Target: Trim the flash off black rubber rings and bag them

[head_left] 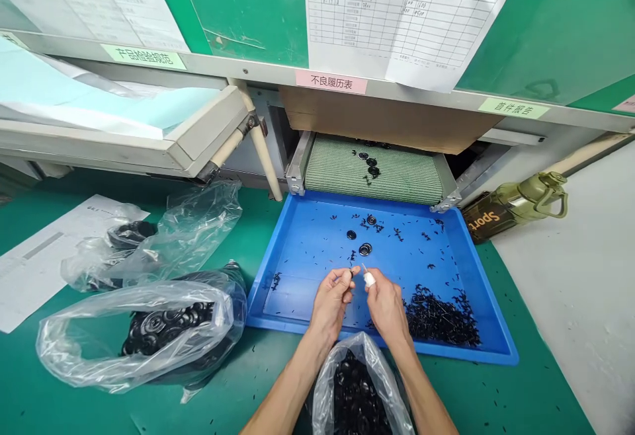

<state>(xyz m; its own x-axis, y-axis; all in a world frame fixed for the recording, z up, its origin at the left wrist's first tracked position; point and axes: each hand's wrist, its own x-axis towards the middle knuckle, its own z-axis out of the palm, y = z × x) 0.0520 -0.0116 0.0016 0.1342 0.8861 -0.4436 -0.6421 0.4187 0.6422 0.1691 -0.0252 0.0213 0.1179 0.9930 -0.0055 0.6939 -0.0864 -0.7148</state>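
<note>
Above the blue tray, my left hand is closed, pinching a small black part at the fingertips. Facing it, my right hand is closed on a thin, pointed tool with a white part; its exact kind is too small to make out. The tool's tip points toward the black part, with a slight gap between the hands. Round black discs and little branched black scraps lie in the tray beyond my fingers. A clear bag of black parts stands below my wrists.
A heap of black scraps fills the tray's near right corner. At the back, a green conveyor belt carries more discs. Left stands an open plastic bag of black discs. A bottle leans at right; a shelf juts out upper left.
</note>
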